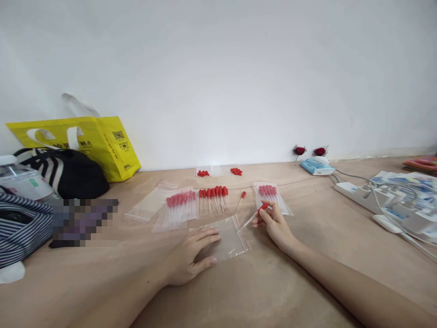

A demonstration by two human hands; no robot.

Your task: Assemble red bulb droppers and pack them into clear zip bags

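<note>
My right hand [273, 223] pinches a glass dropper [251, 219] by its red rubber bulb, its tip pointing down-left at the red-striped mouth of a clear zip bag [227, 239]. Fingers apart, my left hand [191, 255] rests on the left part of that bag. A single dropper [241, 200] lies just behind the bag's mouth. Behind it to the left is a row of red-topped droppers [214, 200]. Filled bags of droppers lie on both sides, one to the left [175, 212] and one behind my right hand [269, 191].
Flat clear bags [146, 205] lie at the left. Loose red bulbs [236, 171] sit on plastic near the wall. Further left are a yellow bag [109, 146] and a black bag [78, 175]. On the right stand a blue tissue pack [316, 167] and a power strip [362, 197] with cables.
</note>
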